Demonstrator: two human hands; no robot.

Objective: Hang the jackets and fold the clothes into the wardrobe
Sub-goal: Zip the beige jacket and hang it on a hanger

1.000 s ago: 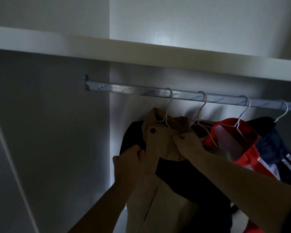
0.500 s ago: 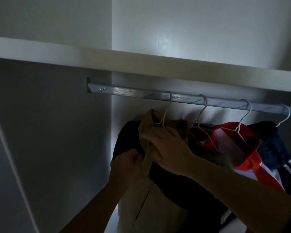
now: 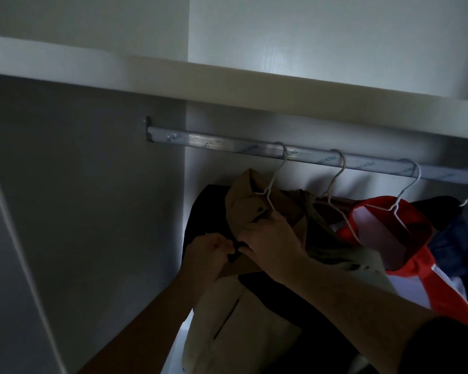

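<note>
The tan and black fabric jacket [image 3: 243, 314] hung from a white wire hanger [image 3: 274, 176], the leftmost on the silver metal rail [image 3: 216, 143]. The rail ran beneath the white shelf board [image 3: 227, 85] of the white wardrobe [image 3: 79, 184]. The left hand [image 3: 208, 255] was clenched on the jacket's front edge just below the collar, fingers curled and pinching the cloth. The right hand [image 3: 270, 247] grasped the opposite front edge, its fingers curled round the tan fabric and meeting the left hand at a dark fastening point. In the dim light, it could not be told whether the fingers held a button or cloth only. To the right hung an olive green garment [image 3: 333, 238] on a second wire hanger [image 3: 335, 182], touching the tan jacket. Next came a red and white jacket [image 3: 416, 260] on a third wire hanger [image 3: 405, 190]. A navy striped jacket [image 3: 454, 244] hung at the frame's right edge.
</note>
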